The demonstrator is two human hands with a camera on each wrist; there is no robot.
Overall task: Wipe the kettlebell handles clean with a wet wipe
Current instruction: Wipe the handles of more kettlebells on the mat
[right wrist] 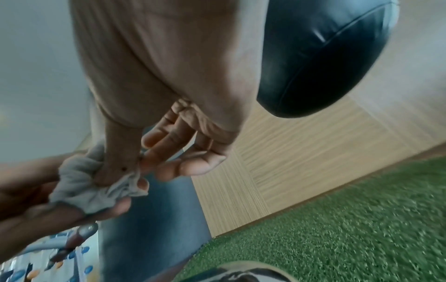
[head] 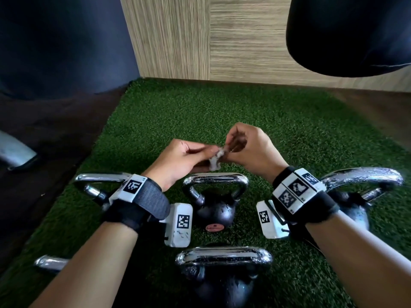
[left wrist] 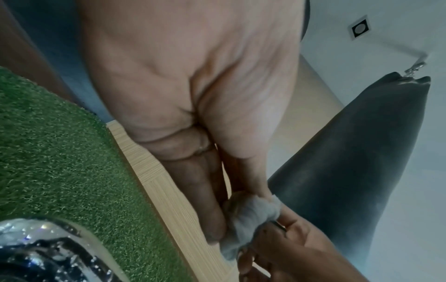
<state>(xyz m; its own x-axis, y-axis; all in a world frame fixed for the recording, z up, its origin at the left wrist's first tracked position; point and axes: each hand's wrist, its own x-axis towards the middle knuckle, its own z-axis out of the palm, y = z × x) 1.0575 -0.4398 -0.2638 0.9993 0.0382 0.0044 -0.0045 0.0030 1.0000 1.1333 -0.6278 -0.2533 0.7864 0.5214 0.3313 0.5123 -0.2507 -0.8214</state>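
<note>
**Grey wipe pinched between both hands above the kettlebells**

Grey, crumpled, damp-looking: the wipe (head: 215, 160) sits bunched between my two hands, held in the air over the turf (head: 278, 121), not touching any handle. My left hand (head: 178, 162) has its grip closed on one end, thumb against fingertips. In the left wrist view the fingers (left wrist: 212, 202) run down alongside the wad. My right hand (head: 251, 150) pinches the other end between thumb and forefinger; in the right wrist view the remaining fingers (right wrist: 169, 141) hang loosely curled, off the cloth. The two hands meet at the wipe.

Below and nearer me, kettlebells stand upright on the turf. Centre kettlebell (head: 214, 210), black body, chrome handle (head: 215, 177) just under the hands. Near kettlebell (head: 224, 283) in front of it, its handle (head: 223, 255) flecked with droplets or specks. Left one (head: 97, 185) mostly hidden by my wrist strap. Right one (head: 355, 210) partly hidden too, its handle (head: 364, 175) speckled. A further chrome bar (head: 51, 263) shows at the lower left; its body is hidden.

A dark punching bag (head: 351, 34) hangs at upper right. Wood-panel wall (head: 222, 36) behind the turf.
</note>
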